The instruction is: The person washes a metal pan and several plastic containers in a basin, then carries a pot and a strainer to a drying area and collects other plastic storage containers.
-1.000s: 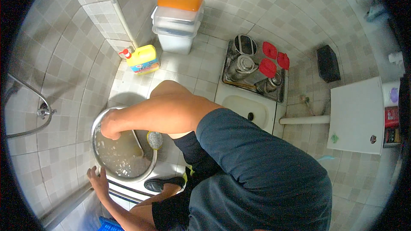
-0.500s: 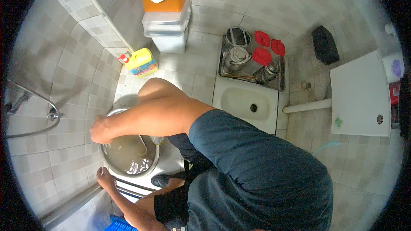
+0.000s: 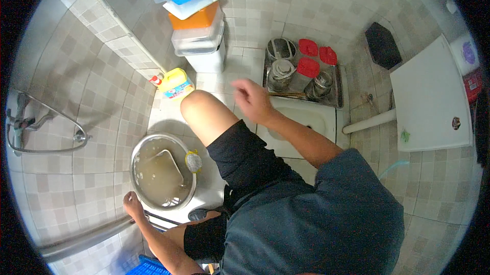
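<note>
My right hand [image 3: 253, 102] is in the air beyond my raised knee, above the floor near the white ceramic pan. Its fingers are loosely bent and a little apart, with nothing visible in them. My left hand [image 3: 132, 205] is closed at the near-left rim of a round metal basin [image 3: 133, 170]; whether it grips anything is hidden. Murky water fills the basin, and a rectangular container [image 3: 176, 161] lies in it with part of its edge showing. A grey scourer with a yellow edge [image 3: 193, 161] rests on the basin's right rim.
Beyond the basin stands a yellow jug [image 3: 176, 85] with a red cap. Stacked plastic boxes [image 3: 199, 35] rise behind it. A metal tray [image 3: 337, 83] holds jars and red-lidded containers beside the ceramic pan [image 3: 326, 117]. A shower hose [image 3: 51, 151] hangs on the left wall; a blue crate [image 3: 148, 266] is near me.
My right hand has left the basin and swung right, toward the ceramic pan. This uncovers the basin's water and the container in it. My left hand stays by the rim.
</note>
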